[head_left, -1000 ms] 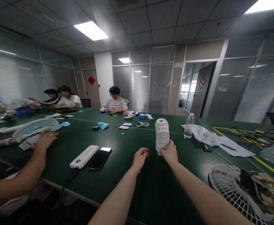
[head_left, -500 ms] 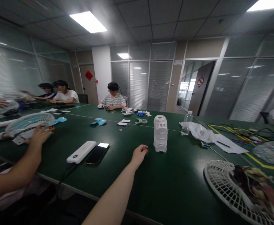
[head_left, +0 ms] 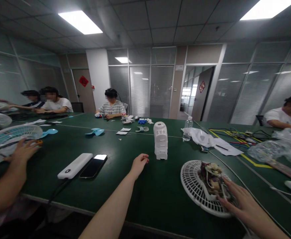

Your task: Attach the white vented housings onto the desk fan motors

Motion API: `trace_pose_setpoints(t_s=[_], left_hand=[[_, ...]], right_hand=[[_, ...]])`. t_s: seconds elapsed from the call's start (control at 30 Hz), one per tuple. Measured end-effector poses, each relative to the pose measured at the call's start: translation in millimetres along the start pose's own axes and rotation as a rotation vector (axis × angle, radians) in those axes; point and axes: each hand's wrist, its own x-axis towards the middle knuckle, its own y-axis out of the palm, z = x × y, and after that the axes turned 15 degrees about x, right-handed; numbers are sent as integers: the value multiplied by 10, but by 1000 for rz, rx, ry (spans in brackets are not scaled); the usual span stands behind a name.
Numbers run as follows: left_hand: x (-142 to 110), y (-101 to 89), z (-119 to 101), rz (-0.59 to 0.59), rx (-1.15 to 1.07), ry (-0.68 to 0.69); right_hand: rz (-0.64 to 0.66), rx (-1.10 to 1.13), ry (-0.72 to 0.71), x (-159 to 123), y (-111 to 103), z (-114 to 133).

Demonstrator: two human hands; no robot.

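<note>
My right hand [head_left: 245, 202] grips the side of a fan motor [head_left: 213, 181] with exposed wires, thumb and fingers on either side. The motor sits on a round white fan grille [head_left: 191, 179] that lies on the green table or just above it; I cannot tell which. My left hand [head_left: 139, 165] rests on the table with its fingers loosely curled and nothing visible in them. Just beyond its fingertips, apart from them, stands a white slotted plastic fan housing [head_left: 161, 141].
To the left lie a white power bank [head_left: 75, 166] and a phone [head_left: 94, 166]. A neighbour's hand [head_left: 24, 151] touches another fan grille [head_left: 18, 134]. Blue fan blades [head_left: 95, 132], a water bottle [head_left: 187, 129], a plastic bag [head_left: 267, 149] and cables [head_left: 237, 137] are farther off. Other people sit around.
My right hand has brought the fan grille and motor leftward, nearer the middle. The view has turned a little to the right. My left hand stays on the table.
</note>
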Motion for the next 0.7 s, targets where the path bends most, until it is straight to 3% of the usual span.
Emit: trace_pose_setpoints(t_s=[0.07, 0.13, 0.33, 0.5, 0.7], left_hand=[[-16, 4, -6, 11, 3, 12], [-32, 10, -14, 21, 8, 24], [-37, 26, -25, 5, 33, 29], [-6, 17, -9, -60, 66, 14], [40, 17, 12, -95, 65, 12]], right_hand=[[129, 10, -21, 30, 104, 355], [164, 24, -63, 64, 230, 681], [107, 70, -173, 194, 628, 1399], [45, 59, -198, 336, 849, 1703], [20, 31, -209, 521, 978, 1751]])
